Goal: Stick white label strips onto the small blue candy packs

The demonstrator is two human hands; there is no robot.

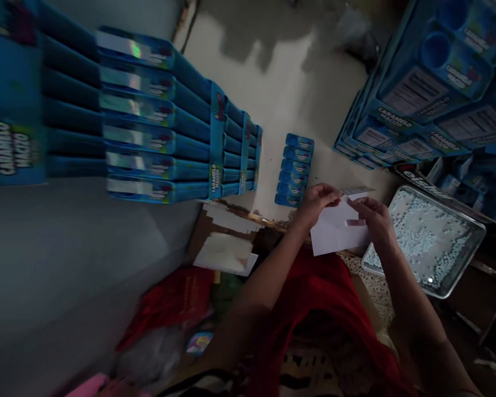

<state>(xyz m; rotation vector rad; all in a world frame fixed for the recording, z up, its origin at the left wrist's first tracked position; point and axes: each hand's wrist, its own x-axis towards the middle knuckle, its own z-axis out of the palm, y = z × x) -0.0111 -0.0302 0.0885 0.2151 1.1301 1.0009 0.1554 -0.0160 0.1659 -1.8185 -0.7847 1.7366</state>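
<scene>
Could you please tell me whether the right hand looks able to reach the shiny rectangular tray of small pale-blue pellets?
Probably yes: the right hand is close to the rectangular tray, whose top looks uncovered, though the hand's grip on the white paper sheet would likely need releasing first.

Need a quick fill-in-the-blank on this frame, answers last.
The left hand and right hand hold a white sheet of ____.
The tray of small pale pellets lies nearer the ____ hand.
The stacked boxes at left are coloured ____.
The cloth just below the white sheet is ____.
Missing words: paper; right; blue; red.
</scene>
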